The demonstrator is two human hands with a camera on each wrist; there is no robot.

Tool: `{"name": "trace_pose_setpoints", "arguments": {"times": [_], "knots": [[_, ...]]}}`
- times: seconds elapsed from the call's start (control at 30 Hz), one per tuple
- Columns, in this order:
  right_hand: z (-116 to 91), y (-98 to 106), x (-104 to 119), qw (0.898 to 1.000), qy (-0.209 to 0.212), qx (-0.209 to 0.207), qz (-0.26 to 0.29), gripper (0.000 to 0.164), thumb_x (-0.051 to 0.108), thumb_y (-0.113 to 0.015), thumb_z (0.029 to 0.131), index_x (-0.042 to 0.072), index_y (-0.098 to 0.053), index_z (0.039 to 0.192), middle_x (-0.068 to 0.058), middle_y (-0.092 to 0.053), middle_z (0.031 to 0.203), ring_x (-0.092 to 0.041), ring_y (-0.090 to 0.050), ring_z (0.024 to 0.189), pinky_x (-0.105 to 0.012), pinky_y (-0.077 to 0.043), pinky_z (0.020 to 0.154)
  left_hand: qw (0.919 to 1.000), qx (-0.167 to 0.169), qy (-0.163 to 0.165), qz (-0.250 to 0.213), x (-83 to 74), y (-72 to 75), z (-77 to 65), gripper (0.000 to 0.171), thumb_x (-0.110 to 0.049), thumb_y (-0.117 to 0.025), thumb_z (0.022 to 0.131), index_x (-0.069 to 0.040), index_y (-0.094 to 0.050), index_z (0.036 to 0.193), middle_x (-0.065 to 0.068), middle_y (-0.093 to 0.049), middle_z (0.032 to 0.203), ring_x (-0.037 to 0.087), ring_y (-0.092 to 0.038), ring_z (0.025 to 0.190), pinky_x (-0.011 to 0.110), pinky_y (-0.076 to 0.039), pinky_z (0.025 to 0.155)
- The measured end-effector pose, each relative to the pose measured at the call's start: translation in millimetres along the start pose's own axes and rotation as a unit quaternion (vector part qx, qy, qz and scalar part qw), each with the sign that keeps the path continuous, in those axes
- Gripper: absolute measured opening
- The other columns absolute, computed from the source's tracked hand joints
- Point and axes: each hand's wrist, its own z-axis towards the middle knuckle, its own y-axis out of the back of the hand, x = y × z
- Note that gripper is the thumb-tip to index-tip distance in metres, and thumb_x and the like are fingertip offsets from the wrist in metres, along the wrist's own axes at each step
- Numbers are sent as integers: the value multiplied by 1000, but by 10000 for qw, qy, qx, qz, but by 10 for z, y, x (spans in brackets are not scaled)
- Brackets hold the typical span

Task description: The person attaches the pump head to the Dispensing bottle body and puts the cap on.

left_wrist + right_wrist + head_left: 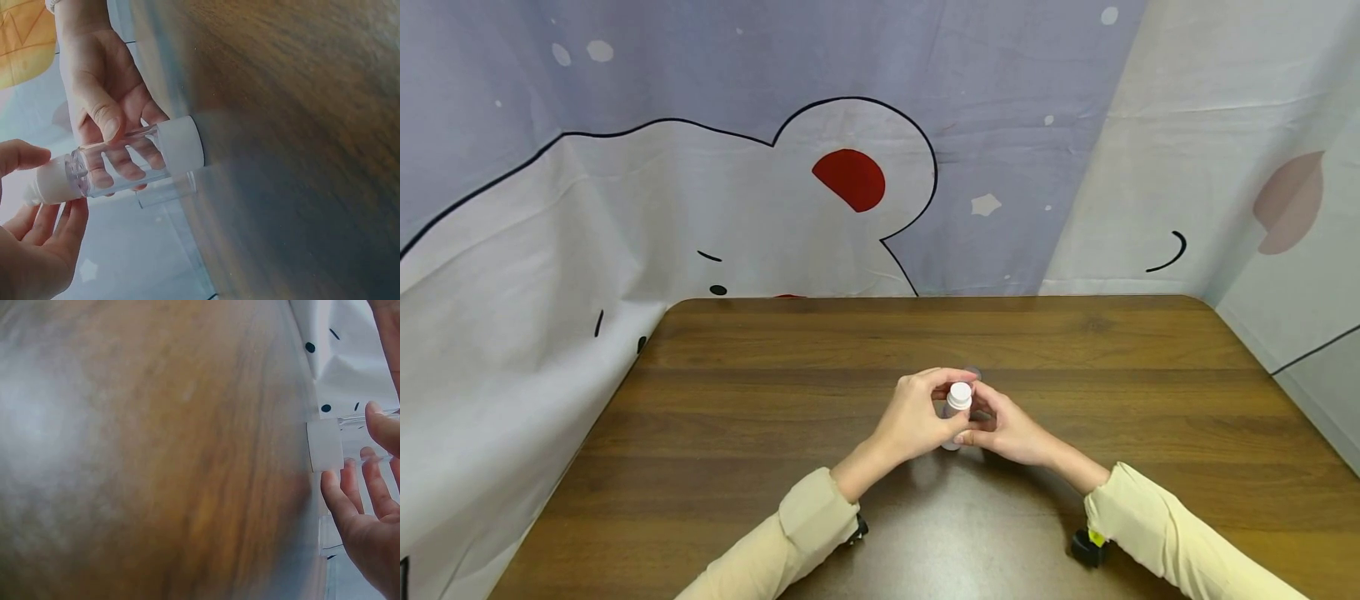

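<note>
A slim clear bottle (122,161) with a white base (181,145) and a white top (959,395) stands upright between the two hands, its base right at the tabletop. My left hand (917,417) pinches the white top between thumb and fingers. Lower down, my right hand (1011,429) grips the clear body, thumb on the near side and fingers behind, visible through the plastic in the left wrist view. Just behind the bottle is a small clear cap (165,192), mostly covered by the hands in the head view.
The brown wooden table (760,417) reaches back to a printed curtain (700,183) that also hangs along both sides. Dark wrist devices (1086,548) show beneath the rolled cream sleeves (1150,521).
</note>
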Motion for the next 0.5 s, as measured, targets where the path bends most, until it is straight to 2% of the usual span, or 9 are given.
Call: {"name": "trace_pose_setpoints", "arguments": {"times": [0.1,0.27,0.37,0.5], "knots": [[0,2,2,10000,1,-18,-77,64,-2,-71,81,-9,-37,135,-27,-50,127,1,-57,108,-25,-55,88,10000,30,14,-43,1,-8,-1,42,-2,-73,74,0,-65,114,13,-69,113,22,-68,98,18,-55,82],[-4,7,11,9999,-18,-48,-163,59,-1,-72,81,-8,-41,131,-17,-55,120,-1,-59,104,-24,-57,82,9995,-67,190,257,10,-16,-4,43,-16,-82,73,-6,-66,111,7,-68,107,17,-65,90,23,-57,76],[-7,9,20,9999,-23,-38,-141,54,0,-72,81,-7,-43,127,-10,-56,117,-3,-60,101,-26,-58,79,9976,-139,357,577,11,-17,-3,45,-25,-85,70,-11,-65,108,3,-66,100,11,-61,81,22,-53,71],[-5,6,27,10000,-52,-12,-61,50,1,-73,81,-4,-45,123,-6,-56,114,-3,-60,100,-26,-58,81,9964,-191,508,657,12,-16,-2,45,-26,-86,70,-11,-64,107,1,-64,93,9,-58,77,18,-48,69]]}}
